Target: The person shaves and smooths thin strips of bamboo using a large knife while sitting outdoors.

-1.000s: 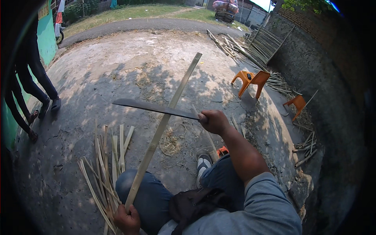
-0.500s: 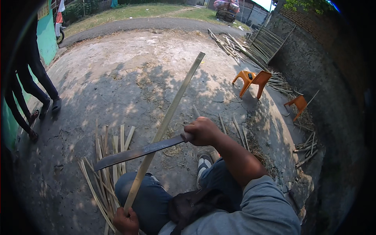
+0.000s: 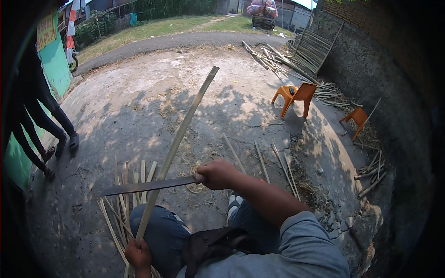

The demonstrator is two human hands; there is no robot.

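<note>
Nearest, my left hand [image 3: 137, 254] is clenched around the lower end of the bamboo strip [image 3: 178, 144], which slants up and away to the right over my knee. My right hand [image 3: 217, 174] grips the handle of the long knife [image 3: 146, 186]; its blade lies crosswise against the strip. Split strips [image 3: 121, 194] lie on the concrete beside my left leg. Farther off: two orange chairs [image 3: 293, 96], bamboo poles [image 3: 278, 60] along the wall, a person's legs [image 3: 44, 121] at left.
</note>
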